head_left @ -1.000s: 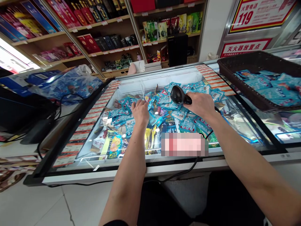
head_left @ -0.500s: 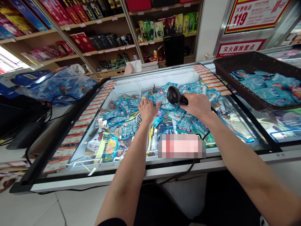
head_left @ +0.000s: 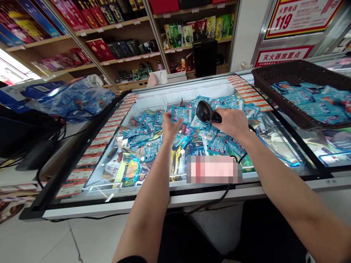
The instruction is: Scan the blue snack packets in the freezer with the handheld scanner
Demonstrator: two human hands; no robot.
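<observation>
My left hand (head_left: pixel 170 128) pinches a small blue snack packet (head_left: pixel 182 114), raised a little with its printed face and barcode toward me. In my right hand (head_left: pixel 232 122) is a black barcode scanner (head_left: pixel 204 111), gripped by its handle; its rounded head points left, close to the packet. Both hands are over a glass-topped chest freezer (head_left: pixel 153 212). Many more blue packets (head_left: pixel 207 134) lie spread beneath them on the glass. The scanner's cable (head_left: pixel 214 201) runs down from my right hand over the freezer's front edge.
A dark woven basket (head_left: pixel 274 104) of blue packets stands at the right. Clear plastic bags with blue packets (head_left: pixel 87 96) and a black monitor-like device (head_left: pixel 38 151) are at the left. Price-label strips (head_left: pixel 95 146) line the freezer. Stocked shelves (head_left: pixel 126 56) stand behind.
My left hand, which lay spread over the packets, now holds one packet up beside the scanner. My right hand keeps the scanner in nearly the same place. The view has shifted slightly.
</observation>
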